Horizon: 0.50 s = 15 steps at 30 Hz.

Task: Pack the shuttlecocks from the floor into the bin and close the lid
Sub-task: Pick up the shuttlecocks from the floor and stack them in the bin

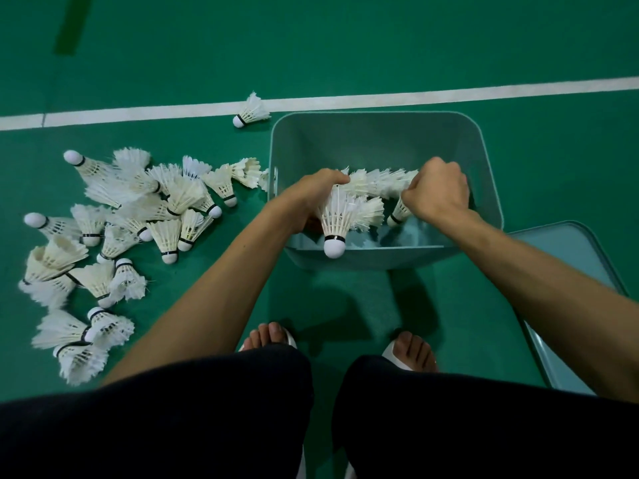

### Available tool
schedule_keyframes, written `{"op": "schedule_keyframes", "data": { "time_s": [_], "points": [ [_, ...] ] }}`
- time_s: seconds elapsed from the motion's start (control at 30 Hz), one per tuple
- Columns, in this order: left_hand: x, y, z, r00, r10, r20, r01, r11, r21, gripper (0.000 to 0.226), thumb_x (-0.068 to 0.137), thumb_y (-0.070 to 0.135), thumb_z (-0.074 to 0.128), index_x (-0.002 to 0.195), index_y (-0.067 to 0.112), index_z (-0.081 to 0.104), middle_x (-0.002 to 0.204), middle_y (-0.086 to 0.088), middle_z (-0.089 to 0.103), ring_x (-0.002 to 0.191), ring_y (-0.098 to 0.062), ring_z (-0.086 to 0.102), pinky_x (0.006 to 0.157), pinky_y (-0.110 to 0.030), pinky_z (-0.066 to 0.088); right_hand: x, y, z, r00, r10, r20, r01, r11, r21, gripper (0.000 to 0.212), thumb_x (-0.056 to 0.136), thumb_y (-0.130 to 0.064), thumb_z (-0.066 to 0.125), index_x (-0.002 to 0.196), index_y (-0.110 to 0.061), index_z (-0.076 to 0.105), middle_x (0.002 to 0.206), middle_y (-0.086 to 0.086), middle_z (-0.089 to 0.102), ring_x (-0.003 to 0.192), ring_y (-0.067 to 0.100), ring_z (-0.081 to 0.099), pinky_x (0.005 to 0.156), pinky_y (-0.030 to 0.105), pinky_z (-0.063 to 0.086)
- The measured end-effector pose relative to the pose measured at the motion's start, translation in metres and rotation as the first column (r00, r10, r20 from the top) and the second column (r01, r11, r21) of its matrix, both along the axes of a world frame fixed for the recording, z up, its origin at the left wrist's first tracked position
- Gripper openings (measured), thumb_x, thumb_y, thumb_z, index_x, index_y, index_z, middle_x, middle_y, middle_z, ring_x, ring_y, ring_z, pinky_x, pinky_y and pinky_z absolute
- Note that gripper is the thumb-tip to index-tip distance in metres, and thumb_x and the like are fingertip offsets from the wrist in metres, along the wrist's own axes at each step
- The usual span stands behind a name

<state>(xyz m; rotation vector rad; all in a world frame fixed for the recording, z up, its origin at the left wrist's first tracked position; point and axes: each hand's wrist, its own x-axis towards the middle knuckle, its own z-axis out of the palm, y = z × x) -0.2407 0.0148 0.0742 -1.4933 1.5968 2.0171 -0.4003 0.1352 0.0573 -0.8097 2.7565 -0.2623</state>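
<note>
A pale teal bin (377, 129) stands open on the green court floor in front of me. Both hands are over its near half. My left hand (316, 198) grips a bunch of white feather shuttlecocks (337, 219), one hanging cork down over the near rim. My right hand (437, 193) is curled round more shuttlecocks (397, 212) inside the bin. A row of feathers (378, 181) stretches between the two hands. A pile of several loose shuttlecocks (114, 233) lies on the floor to the left. The teal lid (574, 281) lies flat on the floor at the right.
One stray shuttlecock (250, 112) lies on the white court line (138, 114) just beyond the bin's far left corner. My feet in white sandals (411, 350) stand close behind the bin, and my dark trouser legs fill the bottom of the view.
</note>
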Motion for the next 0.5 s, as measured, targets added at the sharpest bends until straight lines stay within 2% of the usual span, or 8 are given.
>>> {"op": "schedule_keyframes", "data": {
  "time_s": [0.1, 0.2, 0.27, 0.37, 0.43, 0.5],
  "points": [
    [-0.005, -0.002, -0.008, 1.0, -0.008, 0.006, 0.008, 1.0, -0.001, 0.035, 0.096, 0.044, 0.056, 0.11, 0.012, 0.055, 0.076, -0.008, 0.058, 0.08, -0.031, 0.058, 0.095, -0.057, 0.052, -0.01, -0.011, -0.014, 0.989, -0.114, 0.089, 0.114, 0.993, 0.006, 0.024, 0.079, -0.023, 0.079, 0.083, -0.003, 0.067, 0.09, 0.016, 0.068, 0.086, 0.035, 0.067, 0.069, 0.034, 0.049],
    [-0.006, -0.008, -0.015, 1.0, -0.001, 0.017, 0.001, 1.0, 0.018, 0.033, 0.096, 0.045, 0.055, 0.104, 0.013, 0.057, 0.071, -0.006, 0.059, 0.076, -0.027, 0.058, 0.09, -0.051, 0.054, -0.024, -0.02, -0.031, 0.908, -0.296, 0.296, 0.317, 0.948, -0.024, 0.025, 0.078, -0.017, 0.08, 0.094, -0.003, 0.068, 0.095, 0.012, 0.069, 0.086, 0.029, 0.07, 0.068, 0.028, 0.052],
    [-0.006, -0.011, -0.016, 1.0, -0.001, 0.021, 0.0, 1.0, 0.029, 0.033, 0.096, 0.046, 0.055, 0.102, 0.013, 0.057, 0.07, -0.005, 0.06, 0.069, -0.025, 0.058, 0.082, -0.046, 0.053, -0.027, -0.022, -0.038, 0.795, -0.396, 0.459, 0.463, 0.885, -0.038, 0.023, 0.078, -0.007, 0.081, 0.097, -0.002, 0.069, 0.092, 0.012, 0.071, 0.074, 0.028, 0.072, 0.06, 0.031, 0.06],
    [-0.007, -0.014, -0.018, 0.999, 0.04, 0.037, -0.041, 0.999, 0.03, 0.033, 0.095, 0.045, 0.056, 0.099, 0.012, 0.055, 0.069, -0.005, 0.06, 0.058, -0.024, 0.058, 0.075, -0.042, 0.054, -0.025, -0.024, -0.047, 0.586, -0.48, 0.653, 0.599, 0.799, 0.049, 0.017, 0.082, 0.001, 0.078, 0.081, -0.004, 0.062, 0.074, 0.011, 0.065, 0.052, 0.021, 0.061, 0.038, 0.025, 0.052],
    [-0.008, -0.016, -0.019, 0.995, 0.088, 0.048, -0.089, 0.996, 0.019, 0.031, 0.096, 0.043, 0.056, 0.099, 0.012, 0.054, 0.067, -0.004, 0.058, 0.047, -0.021, 0.057, 0.061, -0.03, 0.055, -0.022, -0.026, -0.052, 0.457, -0.484, 0.746, 0.665, 0.743, 0.075, 0.016, 0.087, 0.006, 0.069, 0.081, -0.006, 0.06, 0.077, 0.01, 0.067, 0.056, 0.019, 0.063, 0.034, 0.024, 0.049],
    [-0.012, -0.016, -0.021, 0.988, 0.145, 0.043, -0.145, 0.989, -0.005, 0.028, 0.097, 0.04, 0.055, 0.097, 0.012, 0.055, 0.065, -0.003, 0.06, 0.041, -0.019, 0.057, 0.048, -0.023, 0.051, -0.019, -0.028, -0.055, 0.368, -0.47, 0.803, 0.702, 0.706, 0.091, 0.014, 0.091, 0.006, 0.064, 0.087, -0.008, 0.062, 0.086, 0.008, 0.071, 0.063, 0.017, 0.065, 0.036, 0.023, 0.05]
  ]
}}
